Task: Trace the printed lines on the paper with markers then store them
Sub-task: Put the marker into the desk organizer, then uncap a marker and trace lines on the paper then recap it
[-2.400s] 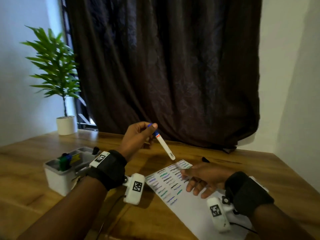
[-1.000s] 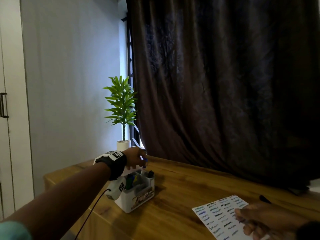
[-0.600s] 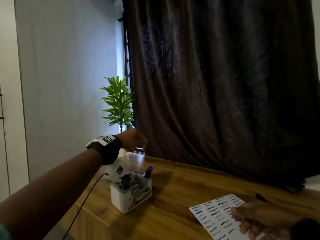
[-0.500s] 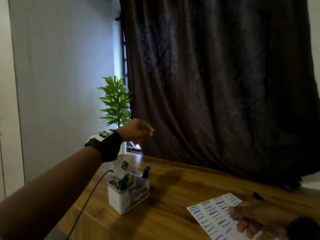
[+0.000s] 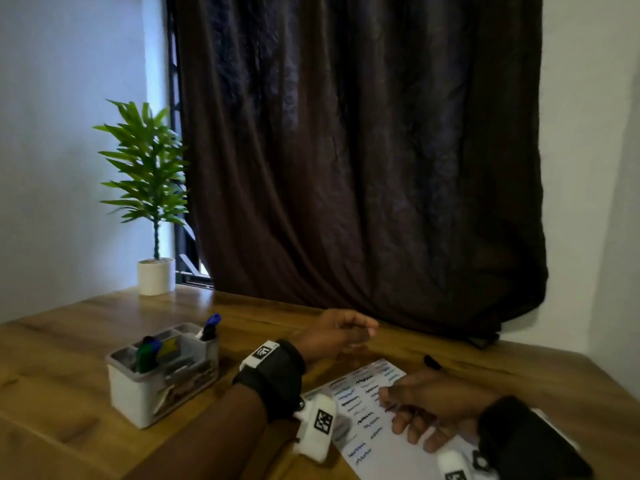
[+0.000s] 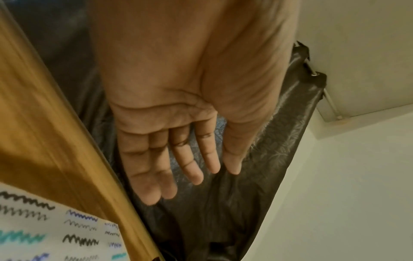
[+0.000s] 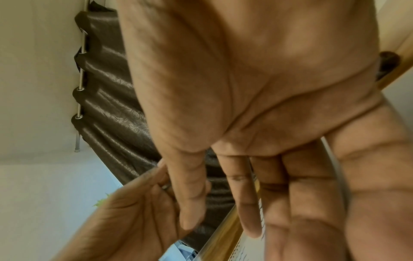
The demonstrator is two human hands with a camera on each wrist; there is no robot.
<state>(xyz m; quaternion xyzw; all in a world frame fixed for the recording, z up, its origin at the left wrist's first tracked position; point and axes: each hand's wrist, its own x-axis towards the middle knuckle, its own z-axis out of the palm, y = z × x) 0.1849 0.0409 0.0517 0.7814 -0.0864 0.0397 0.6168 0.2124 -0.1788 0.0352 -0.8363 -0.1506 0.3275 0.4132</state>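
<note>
The white paper (image 5: 360,441) with printed zigzag lines, several traced in colour, lies on the wooden table (image 5: 69,348); its corner shows in the left wrist view too (image 6: 33,229). My right hand (image 5: 426,405) rests flat on the paper, fingers (image 7: 279,194) straight, holding nothing. Just beyond the paper's far left corner hovers my left hand (image 5: 341,332), its palm (image 6: 174,141) bare and fingers relaxed. A white organizer box (image 5: 152,393) stands to the left; a blue-capped marker (image 5: 211,326) sticks up from its back compartment, and green and blue markers (image 5: 147,353) fill the front one.
A small black object (image 5: 433,362), perhaps a cap or marker, lies on the table beyond the paper. A potted plant (image 5: 154,271) stands at the back left corner. A dark curtain (image 5: 346,168) hangs behind the table's far edge.
My left hand carried the blue marker to the organizer box, left it standing there, and has come back to the paper with nothing in it. The right hand stayed on the paper.
</note>
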